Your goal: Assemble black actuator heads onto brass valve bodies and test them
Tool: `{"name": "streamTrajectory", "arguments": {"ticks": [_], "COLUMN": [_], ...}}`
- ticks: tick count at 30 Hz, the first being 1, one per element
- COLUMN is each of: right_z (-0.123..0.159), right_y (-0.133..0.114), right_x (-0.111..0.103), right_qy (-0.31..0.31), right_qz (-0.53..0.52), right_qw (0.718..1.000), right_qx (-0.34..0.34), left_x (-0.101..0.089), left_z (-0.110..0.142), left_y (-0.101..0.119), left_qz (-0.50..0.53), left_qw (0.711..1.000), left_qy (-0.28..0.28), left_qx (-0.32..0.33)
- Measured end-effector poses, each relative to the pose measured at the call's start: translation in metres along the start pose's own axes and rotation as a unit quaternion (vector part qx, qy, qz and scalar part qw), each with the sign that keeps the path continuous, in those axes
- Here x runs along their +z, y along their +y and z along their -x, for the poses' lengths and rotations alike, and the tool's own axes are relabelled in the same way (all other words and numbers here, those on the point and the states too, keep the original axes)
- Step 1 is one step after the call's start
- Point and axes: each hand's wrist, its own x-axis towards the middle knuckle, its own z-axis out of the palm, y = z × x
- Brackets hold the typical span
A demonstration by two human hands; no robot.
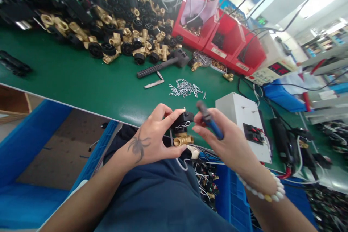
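Observation:
My left hand (pixel 153 134) grips a brass valve (pixel 183 140) with a black plastic body (pixel 185 117) on top, between thumb and fingers. A bent wire clip (pixel 182 125) sits across the black body. Close on the right, my right hand (pixel 225 137) is closed around a blue-handled tool (pixel 213 124), its dark head pointing up and away. Motion blurs the tool, so its exact kind is unclear. Beyond both hands lies a loose pile of wire clips (pixel 185 88) on the green bench (pixel 116 94).
A black mallet (pixel 165 64) and a bent metal piece (pixel 154 82) lie behind the clips. Brass valves (pixel 127 40) heap up at the back left, beside red bins (pixel 214 49). A grey box (pixel 240 116) stands right, and a blue crate (pixel 227 185) is below.

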Motion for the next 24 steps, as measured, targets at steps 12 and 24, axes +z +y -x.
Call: {"name": "streamTrajectory", "arguments": {"ticks": [12,24], "right_z": [0.002,-0.003], "right_y": [-0.012,0.009], "right_x": [0.012,-0.009], "right_qy": [0.017,0.064], "right_qz": [0.044,0.117], "right_qw": [0.993,0.97], "right_qx": [-0.111,-0.206], "left_x": [0.002,-0.001], "left_z": [-0.001,-0.003], "left_y": [0.002,0.004], "left_qz": [-0.048,0.037], "left_qw": [0.998,0.999], "left_qy": [-0.014,-0.004], "left_qx": [0.024,-0.033]}}
